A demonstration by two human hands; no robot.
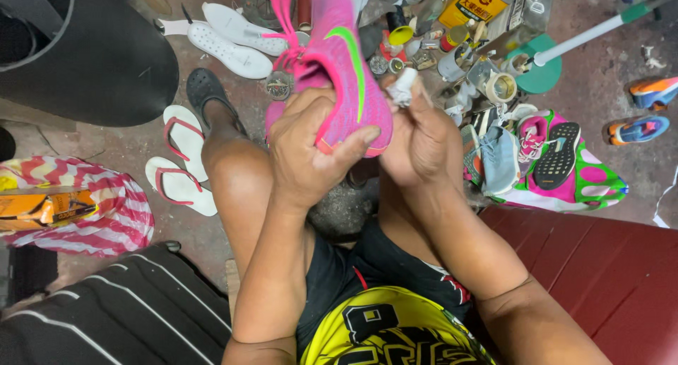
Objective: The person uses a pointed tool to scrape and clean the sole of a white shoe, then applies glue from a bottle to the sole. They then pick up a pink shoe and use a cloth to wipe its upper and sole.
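While gripped by fingers (357, 140), pink shoe (342, 61)

Both forearms rise from the lap, elbows bent. The left hand (307, 153) is curled in a firm grip — thumb stretched rightward. The right hand (417, 135) sits just beside it, fingertips (413, 90) pinched together.

Matt pink knit cloth on the shoe (339, 68); rough, stained concrete floor (127, 150); smooth white rubber flip-flops (182, 169).
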